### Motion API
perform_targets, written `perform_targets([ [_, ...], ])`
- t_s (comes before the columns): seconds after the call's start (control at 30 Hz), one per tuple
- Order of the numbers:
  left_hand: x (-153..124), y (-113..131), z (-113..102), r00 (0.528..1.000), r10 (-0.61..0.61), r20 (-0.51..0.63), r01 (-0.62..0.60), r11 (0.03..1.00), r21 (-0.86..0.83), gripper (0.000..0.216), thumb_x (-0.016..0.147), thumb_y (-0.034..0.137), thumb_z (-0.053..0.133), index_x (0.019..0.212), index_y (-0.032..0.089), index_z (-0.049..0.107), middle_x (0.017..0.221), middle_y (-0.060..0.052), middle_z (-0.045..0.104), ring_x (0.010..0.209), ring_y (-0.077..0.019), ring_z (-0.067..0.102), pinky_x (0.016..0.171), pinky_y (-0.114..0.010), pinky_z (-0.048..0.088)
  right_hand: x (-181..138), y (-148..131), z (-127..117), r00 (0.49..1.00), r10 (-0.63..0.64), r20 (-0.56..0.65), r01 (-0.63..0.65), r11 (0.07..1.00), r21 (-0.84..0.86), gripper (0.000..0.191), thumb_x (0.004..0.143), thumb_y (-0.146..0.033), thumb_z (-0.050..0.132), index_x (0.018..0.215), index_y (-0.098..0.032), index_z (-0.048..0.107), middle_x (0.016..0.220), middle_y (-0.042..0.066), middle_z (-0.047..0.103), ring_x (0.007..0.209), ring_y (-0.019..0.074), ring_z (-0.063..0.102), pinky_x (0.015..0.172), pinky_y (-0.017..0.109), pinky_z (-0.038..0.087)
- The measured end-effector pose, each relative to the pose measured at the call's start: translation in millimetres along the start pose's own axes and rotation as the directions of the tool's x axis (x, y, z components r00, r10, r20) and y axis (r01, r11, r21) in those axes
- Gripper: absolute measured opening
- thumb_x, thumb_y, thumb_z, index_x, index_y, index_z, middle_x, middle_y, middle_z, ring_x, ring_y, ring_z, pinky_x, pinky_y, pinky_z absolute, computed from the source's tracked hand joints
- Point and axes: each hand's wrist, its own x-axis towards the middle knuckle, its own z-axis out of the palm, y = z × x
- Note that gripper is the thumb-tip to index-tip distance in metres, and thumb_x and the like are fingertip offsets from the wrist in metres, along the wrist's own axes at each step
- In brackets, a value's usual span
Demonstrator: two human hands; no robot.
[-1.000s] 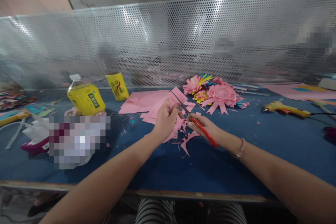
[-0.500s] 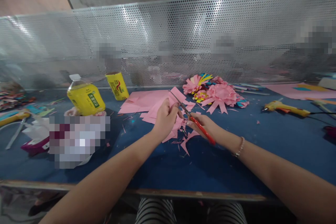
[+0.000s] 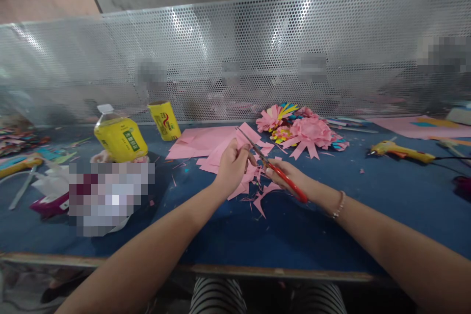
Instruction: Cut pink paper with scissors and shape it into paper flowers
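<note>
Red-handled scissors (image 3: 285, 179) are in my right hand (image 3: 289, 174), which is closed around the handles. Their blades point up and left, past the fingers of my left hand (image 3: 233, 163). That left hand is closed in a pinch on a small piece of pink paper (image 3: 250, 132), partly hidden by the fingers and blades. Under and behind both hands lie pink paper sheets (image 3: 198, 141). Pink offcuts (image 3: 260, 203) are scattered just in front of them.
Pink, yellow and blue paper flowers (image 3: 312, 132) lie right of the hands. Farther right is a yellow glue gun (image 3: 403, 151) with a cord. A bottle of yellow liquid (image 3: 121, 137), a yellow can (image 3: 164, 121) and a tissue pack (image 3: 49, 203) stand left. A perforated metal screen (image 3: 206, 59) borders the back.
My right hand and the scissors' handles have moved slightly right. My left hand has stayed almost in place.
</note>
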Motion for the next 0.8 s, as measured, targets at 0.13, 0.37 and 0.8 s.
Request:
perform_targets([
  [0.13,-0.2,-0.1,-0.2,1.0,0.003,0.0,-0.003,1.0,0.0,0.016,0.081,0.031,0.037,0.073,0.017,0.039,0.049,0.003,0.053,0.035,-0.0047,0.034,0.038,-0.019,0.027,0.1,3.2,-1.0,0.999,-0.027,0.022,0.027,1.0,0.012,0.034,0.071,-0.051,0.049,0.073,-0.018,0.041,0.058,-0.005,0.03,0.051,0.007,0.027,0.047,0.023,0.024],
  [0.37,-0.3,-0.2,-1.2,1.0,0.012,0.013,-0.012,1.0,0.003,0.015,0.081,0.031,0.036,0.076,0.018,0.038,0.049,0.004,0.053,0.035,-0.0048,0.034,0.038,-0.019,0.027,-0.3,-2.0,-1.6,1.0,-0.026,0.017,0.026,0.999,-0.028,0.035,0.071,-0.051,0.048,0.07,-0.018,0.04,0.061,-0.004,0.032,0.055,0.0078,0.03,0.051,0.024,0.028],
  [0.8,0.8,0.2,-0.7,1.0,-0.015,0.021,0.016,1.0,-0.027,0.018,0.081,0.03,0.036,0.069,0.017,0.04,0.049,0.003,0.053,0.034,-0.0046,0.034,0.038,-0.02,0.027,1.5,-5.1,0.0,0.997,0.043,-0.058,-0.053,0.983,-0.177,0.035,0.067,-0.051,0.049,0.066,-0.018,0.041,0.058,-0.004,0.033,0.053,0.0085,0.03,0.05,0.024,0.027],
])
